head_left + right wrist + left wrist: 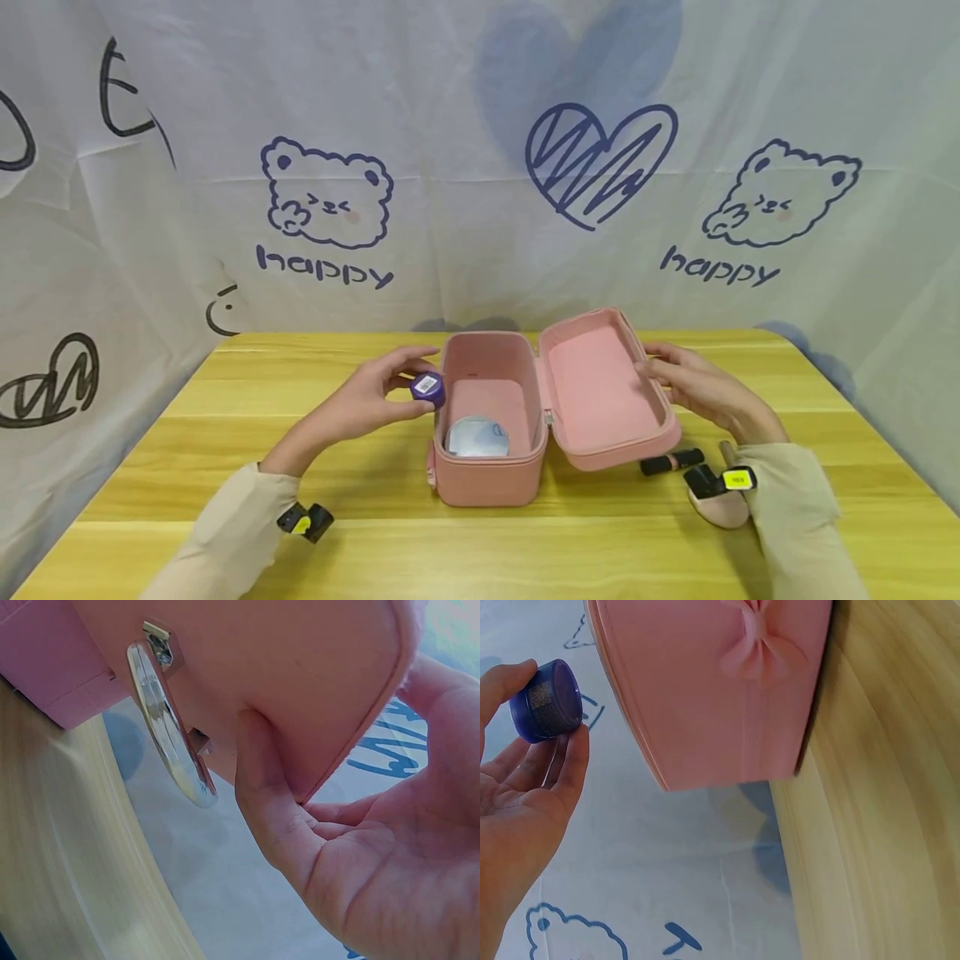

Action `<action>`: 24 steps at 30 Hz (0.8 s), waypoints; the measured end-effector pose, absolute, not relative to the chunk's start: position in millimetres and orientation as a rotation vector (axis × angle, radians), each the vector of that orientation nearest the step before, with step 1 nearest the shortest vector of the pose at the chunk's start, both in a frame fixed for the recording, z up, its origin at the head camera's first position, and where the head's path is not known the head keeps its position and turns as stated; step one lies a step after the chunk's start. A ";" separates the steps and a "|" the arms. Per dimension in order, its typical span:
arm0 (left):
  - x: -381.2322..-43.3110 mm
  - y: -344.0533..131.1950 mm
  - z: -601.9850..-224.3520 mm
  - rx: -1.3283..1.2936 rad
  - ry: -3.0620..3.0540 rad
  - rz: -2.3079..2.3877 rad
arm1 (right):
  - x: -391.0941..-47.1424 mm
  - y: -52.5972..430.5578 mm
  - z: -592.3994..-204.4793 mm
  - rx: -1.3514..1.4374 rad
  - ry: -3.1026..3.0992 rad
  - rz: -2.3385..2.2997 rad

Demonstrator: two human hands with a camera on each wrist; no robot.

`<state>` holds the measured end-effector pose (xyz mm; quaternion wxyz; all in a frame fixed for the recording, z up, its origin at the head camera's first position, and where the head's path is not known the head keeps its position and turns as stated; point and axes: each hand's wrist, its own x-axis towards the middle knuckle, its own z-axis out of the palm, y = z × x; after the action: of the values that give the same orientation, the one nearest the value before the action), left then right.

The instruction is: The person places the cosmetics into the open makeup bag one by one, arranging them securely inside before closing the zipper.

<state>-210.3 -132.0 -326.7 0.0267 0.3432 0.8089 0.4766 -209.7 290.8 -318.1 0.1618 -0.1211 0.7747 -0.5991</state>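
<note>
A small blue-purple jar (427,389) with a barcode label is pinched between the thumb and fingers of my left hand (367,393). That hand is raised at the left rim of an open pink cosmetic case (489,483). In the left wrist view, the jar (546,701) is beside the case's outer wall, which carries a pink bow (759,637). Low inside the case is a shiny, pale, round-edged piece (477,437). My right hand (701,385) grips the edge of the swung-out lid (600,387). In the right wrist view, its thumb presses the lid's outside near a silver handle (169,724).
On the wooden table (360,550), a black tube with a pinkish band (672,461) lies below the lid. Close by, a beige rounded object (720,508) is partly hidden under the right forearm. A printed cloth (465,250) hangs behind the table.
</note>
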 end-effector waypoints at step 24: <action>-210.1 -105.7 -332.6 1.326 2.496 1.237 | -210.1 289.4 -317.2 -0.327 2.224 -1.706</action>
<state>-210.1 -105.7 -332.6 0.0283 0.4296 0.8086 0.4010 -210.1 289.4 -317.2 0.1592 -0.1143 0.7781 -0.5968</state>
